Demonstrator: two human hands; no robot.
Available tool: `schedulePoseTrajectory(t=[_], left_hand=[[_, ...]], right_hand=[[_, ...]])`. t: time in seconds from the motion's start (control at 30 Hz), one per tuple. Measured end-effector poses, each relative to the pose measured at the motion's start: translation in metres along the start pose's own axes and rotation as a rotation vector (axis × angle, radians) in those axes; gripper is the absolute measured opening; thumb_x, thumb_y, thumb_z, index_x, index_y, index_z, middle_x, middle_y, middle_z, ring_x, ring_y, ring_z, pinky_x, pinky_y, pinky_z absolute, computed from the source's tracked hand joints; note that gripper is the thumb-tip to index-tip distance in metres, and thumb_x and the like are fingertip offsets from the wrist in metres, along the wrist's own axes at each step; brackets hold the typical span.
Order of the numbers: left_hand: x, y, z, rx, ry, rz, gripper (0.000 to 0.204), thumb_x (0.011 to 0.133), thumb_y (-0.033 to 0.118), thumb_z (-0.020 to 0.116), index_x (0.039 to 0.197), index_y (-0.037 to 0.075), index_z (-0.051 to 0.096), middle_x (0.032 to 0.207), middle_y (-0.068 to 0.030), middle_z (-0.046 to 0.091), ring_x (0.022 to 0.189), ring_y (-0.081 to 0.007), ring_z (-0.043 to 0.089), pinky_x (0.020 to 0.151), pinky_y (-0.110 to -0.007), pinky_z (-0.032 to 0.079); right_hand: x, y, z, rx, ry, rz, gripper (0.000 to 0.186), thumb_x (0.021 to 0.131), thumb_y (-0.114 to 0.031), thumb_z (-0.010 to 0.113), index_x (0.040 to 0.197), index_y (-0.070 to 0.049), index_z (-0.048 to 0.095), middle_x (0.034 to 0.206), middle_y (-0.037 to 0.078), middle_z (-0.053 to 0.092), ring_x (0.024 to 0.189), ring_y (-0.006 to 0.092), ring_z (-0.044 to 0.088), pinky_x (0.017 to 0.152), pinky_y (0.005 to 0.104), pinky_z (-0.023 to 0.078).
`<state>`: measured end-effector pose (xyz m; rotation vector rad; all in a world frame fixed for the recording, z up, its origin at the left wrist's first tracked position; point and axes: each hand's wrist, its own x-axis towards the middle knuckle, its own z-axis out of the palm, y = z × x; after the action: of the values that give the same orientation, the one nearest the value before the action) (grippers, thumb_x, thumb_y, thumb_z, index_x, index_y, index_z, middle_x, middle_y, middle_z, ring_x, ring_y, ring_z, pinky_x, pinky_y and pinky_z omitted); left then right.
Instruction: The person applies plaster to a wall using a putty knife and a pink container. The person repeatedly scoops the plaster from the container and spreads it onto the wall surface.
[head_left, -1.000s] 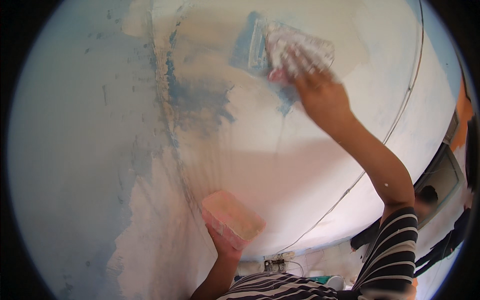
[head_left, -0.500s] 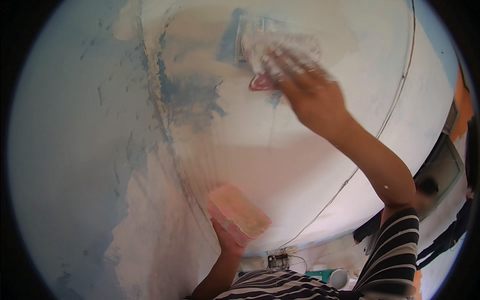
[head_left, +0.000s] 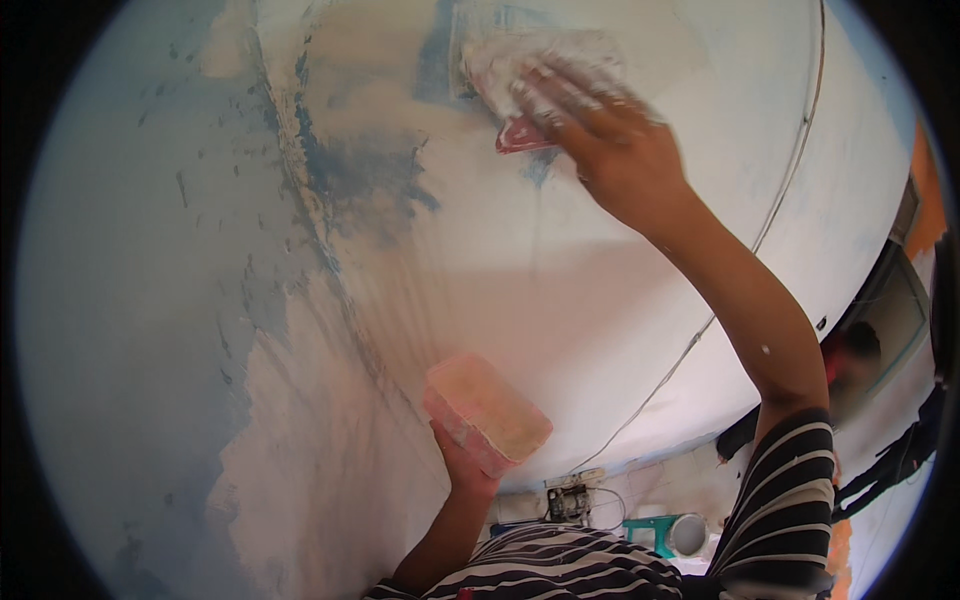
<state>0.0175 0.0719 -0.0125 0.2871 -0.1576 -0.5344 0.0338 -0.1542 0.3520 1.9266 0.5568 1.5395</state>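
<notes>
My right hand (head_left: 630, 160) is raised against the wall (head_left: 570, 280), its fingers spread over the back of a putty spreader (head_left: 524, 136). White putty smears the spreader and my fingers, and one reddish corner of the tool shows. The spreader lies close to the wall, beside a pale rectangular outline and a blue patch; its working edge is hard to make out. Lower down, my left hand (head_left: 467, 468) grips a pink rectangular tub (head_left: 490, 410) from below and the side. Pale beige material fills the tub's visible face.
A thin cable (head_left: 668, 376) runs down the wall at right. A rough seam (head_left: 325, 235) with flaking blue paint crosses the left part. Below stand a white bucket (head_left: 688, 535), a teal object (head_left: 652, 532) and a small device with wires (head_left: 568, 502). Other people are at the far right.
My right hand and the spreader sit slightly higher and farther left in the picture. The tub has shifted a little up and right. The wall's marks have also shifted with the view.
</notes>
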Motion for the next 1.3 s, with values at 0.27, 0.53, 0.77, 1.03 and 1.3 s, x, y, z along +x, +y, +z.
schedulePoseTrajectory(t=[0.27, 0.53, 0.77, 1.03, 1.3], left_hand=[[0.0, 0.004, 0.002, -0.03, 0.077, 0.04, 0.074, 0.096, 0.068, 0.039, 0.153, 0.021, 0.032, 0.151, -0.0029, 0.043, 0.137, -0.0283, 0.044, 0.111, -0.053, 0.039], [0.012, -0.003, -0.001, -0.003, 0.029, -0.011, 0.07, 0.097, 0.066, 0.041, 0.15, 0.021, 0.037, 0.148, -0.0036, 0.047, 0.135, -0.0282, 0.047, 0.109, -0.053, 0.042], [0.002, -0.004, 0.001, 0.061, 0.112, 0.027, 0.077, 0.096, 0.071, 0.035, 0.154, 0.022, 0.028, 0.154, -0.0039, 0.039, 0.141, -0.0297, 0.04, 0.114, -0.051, 0.036], [0.002, -0.006, 0.019, 0.13, 0.115, 0.001, 0.079, 0.096, 0.072, 0.034, 0.155, 0.02, 0.027, 0.154, -0.0045, 0.039, 0.141, -0.0287, 0.04, 0.114, -0.051, 0.036], [-0.008, -0.017, 0.002, 0.18, 0.214, 0.024, 0.079, 0.097, 0.071, 0.032, 0.155, 0.019, 0.027, 0.154, -0.0055, 0.039, 0.141, -0.0293, 0.041, 0.114, -0.05, 0.036]], right_hand=[[-0.099, -0.023, -0.029, 0.319, -0.303, -0.048, 0.038, 0.083, -0.004, 0.064, 0.12, -0.011, 0.065, 0.136, 0.002, 0.061, 0.128, 0.0225, 0.057, 0.102, 0.0392, 0.051], [0.019, 0.002, 0.002, 0.057, 0.047, 0.143, 0.042, 0.087, -0.008, 0.061, 0.129, -0.015, 0.062, 0.139, 0.004, 0.059, 0.128, 0.023, 0.056, 0.105, 0.0398, 0.048], [-0.105, -0.081, 0.002, 0.183, -0.333, -0.066, 0.045, 0.087, -0.017, 0.062, 0.13, -0.008, 0.06, 0.141, 0.007, 0.057, 0.135, 0.0257, 0.05, 0.112, 0.0436, 0.041], [0.027, -0.001, -0.018, 0.0, 0.028, 0.333, 0.051, 0.082, 0.001, 0.061, 0.13, -0.015, 0.062, 0.132, 0.004, 0.064, 0.123, 0.0233, 0.06, 0.099, 0.0378, 0.05], [-0.099, -0.106, -0.001, 0.179, -0.312, -0.002, 0.047, 0.089, -0.015, 0.06, 0.134, -0.003, 0.057, 0.139, 0.016, 0.057, 0.128, 0.033, 0.056, 0.104, 0.0445, 0.048]])
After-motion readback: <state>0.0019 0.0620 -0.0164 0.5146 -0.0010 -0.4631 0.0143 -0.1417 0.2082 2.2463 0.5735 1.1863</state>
